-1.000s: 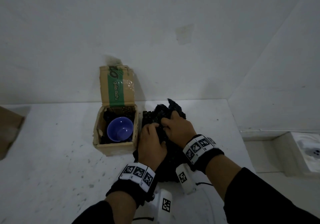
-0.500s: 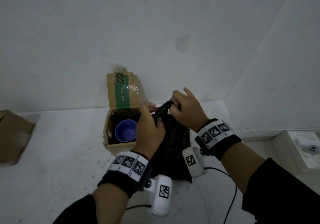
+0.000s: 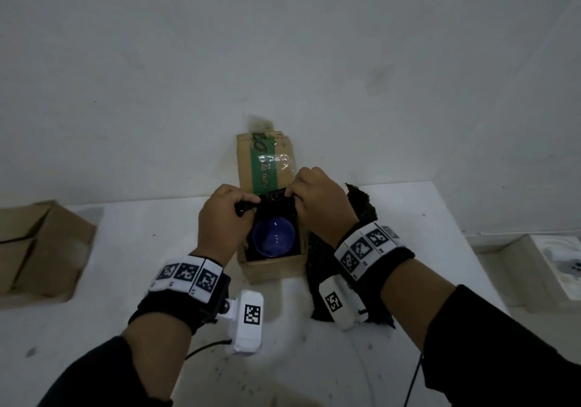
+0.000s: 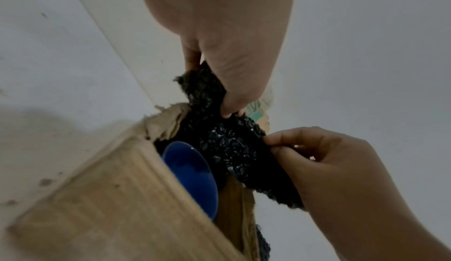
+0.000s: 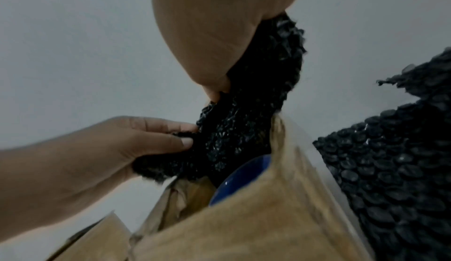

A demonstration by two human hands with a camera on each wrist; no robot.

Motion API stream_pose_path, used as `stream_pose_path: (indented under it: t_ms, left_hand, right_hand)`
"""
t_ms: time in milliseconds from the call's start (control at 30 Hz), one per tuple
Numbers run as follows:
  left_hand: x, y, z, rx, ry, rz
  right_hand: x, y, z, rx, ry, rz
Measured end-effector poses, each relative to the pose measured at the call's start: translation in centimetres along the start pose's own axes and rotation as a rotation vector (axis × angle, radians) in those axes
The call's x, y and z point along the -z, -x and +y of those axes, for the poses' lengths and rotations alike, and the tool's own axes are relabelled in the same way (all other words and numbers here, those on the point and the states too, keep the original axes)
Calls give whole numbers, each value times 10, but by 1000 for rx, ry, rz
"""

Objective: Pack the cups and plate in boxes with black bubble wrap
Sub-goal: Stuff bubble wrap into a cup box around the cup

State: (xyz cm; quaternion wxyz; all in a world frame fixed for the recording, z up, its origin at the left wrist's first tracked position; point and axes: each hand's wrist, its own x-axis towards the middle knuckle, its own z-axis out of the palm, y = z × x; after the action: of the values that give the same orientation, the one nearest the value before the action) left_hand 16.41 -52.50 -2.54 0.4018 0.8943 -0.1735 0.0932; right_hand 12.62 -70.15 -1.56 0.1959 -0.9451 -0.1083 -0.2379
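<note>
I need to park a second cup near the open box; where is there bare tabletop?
Bare patches: the table between the open box and the empty carton at left, and the near strip in front of the box. Crowded: right of the box, where the spare bubble wrap lies, and above the blue cup, where both hands hold a wrap piece.

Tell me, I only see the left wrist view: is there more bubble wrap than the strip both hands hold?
Observer: Yes, a bigger bubble wrap sheet lies on the table right of the open box.
Operator: Any other box?
Observer: A second cardboard box sits at the table's far left.
Operator: Is the cup covered?
Observer: No. The head view shows the blue cup whole; the held strip, pinched by left hand and right hand, spans only the far edge.
</note>
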Motion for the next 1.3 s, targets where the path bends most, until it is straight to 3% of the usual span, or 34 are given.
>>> stream_pose_path:
  t_ms: [200, 300, 433, 500, 733, 967, 1033, 1167, 1300]
  left_hand:
    - [-6, 7, -29, 8, 15, -113]
    - [-5, 14, -31, 241, 340, -198]
    - [6, 20, -21, 456, 742, -260]
    - [8, 21, -20, 481, 804, -294]
    - [1, 31, -39, 425, 841, -408]
    - [1, 31, -30, 416, 841, -408]
    - [3, 32, -27, 430, 861, -409]
    - [2, 33, -29, 452, 893, -413]
    - [0, 31, -35, 479, 893, -430]
  right_hand:
    - [-33, -7, -22, 4, 469, -154]
    - [-44, -1, -29, -15, 522, -219]
    - [-56, 4, -35, -84, 631, -460]
    - [-59, 3, -40, -98, 613, -564]
    - [-64, -4, -39, -184, 437, -715]
    - [-64, -36, -33, -341, 306, -888]
    - [-56, -35, -31, -377, 214, -827]
    - [-48, -7, -33, -227, 7, -405]
    - [-60, 23, -43, -96, -45, -544]
